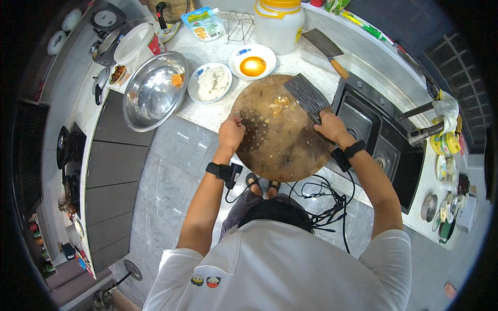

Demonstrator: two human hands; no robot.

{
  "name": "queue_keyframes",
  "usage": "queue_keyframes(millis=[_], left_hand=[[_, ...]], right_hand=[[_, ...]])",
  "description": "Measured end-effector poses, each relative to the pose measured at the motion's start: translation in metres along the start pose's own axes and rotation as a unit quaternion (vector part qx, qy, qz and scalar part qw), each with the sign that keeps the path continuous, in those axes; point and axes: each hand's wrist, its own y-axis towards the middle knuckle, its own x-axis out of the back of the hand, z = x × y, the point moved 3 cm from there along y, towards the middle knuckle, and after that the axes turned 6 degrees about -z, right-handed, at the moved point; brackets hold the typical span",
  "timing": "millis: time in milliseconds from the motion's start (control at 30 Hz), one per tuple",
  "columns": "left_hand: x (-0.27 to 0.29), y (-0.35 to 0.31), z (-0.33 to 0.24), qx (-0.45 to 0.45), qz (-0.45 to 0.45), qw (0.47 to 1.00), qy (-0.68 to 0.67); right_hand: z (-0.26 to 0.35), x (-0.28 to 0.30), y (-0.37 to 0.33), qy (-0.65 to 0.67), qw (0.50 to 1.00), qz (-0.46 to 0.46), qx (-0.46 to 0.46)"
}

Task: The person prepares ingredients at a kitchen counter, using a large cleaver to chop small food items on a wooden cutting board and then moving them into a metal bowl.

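A thick round wooden chopping board (275, 150) lies in front of me, its surface dark and stained. My left hand (232, 132) is closed at its left rim, with the fingertips partly hidden. In my right hand (330, 126) is a cleaver (307, 95) with a dark, ridged-looking blade, held over the board's upper right. Small yellowish chopped bits (280, 105) lie near the board's far side, and paler specks are scattered across it. Beyond the board stand a bowl of orange-brown liquid (252, 66) and a plate of white, lumpy food (211, 83).
A steel basin (155, 93) with an orange piece inside stands at the left. Behind are a white tub with yellow lid (280, 26), a pouch (202, 25) and a second cleaver (324, 44). To the right is a dark sink (378, 132). Black cables (332, 202) hang below the board.
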Motion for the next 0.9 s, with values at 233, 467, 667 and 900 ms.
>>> queue_keyframes(millis=[233,467,667,900], left_hand=[[-0.007,0.023,0.012,0.002,0.061,0.994,0.088],[-0.019,0.028,0.013,-0.041,0.061,0.992,0.104],[-0.017,0.028,0.009,-0.018,0.087,0.990,0.106],[-0.021,0.028,-0.003,0.129,0.157,0.961,-0.189]], right_hand=[[0.029,0.027,-0.008,-0.115,0.993,-0.032,0.022],[0.094,0.024,0.016,-0.039,0.993,-0.001,0.110],[0.127,-0.005,0.036,-0.078,0.975,-0.025,0.207],[0.136,-0.013,0.045,-0.124,0.960,-0.066,0.241]])
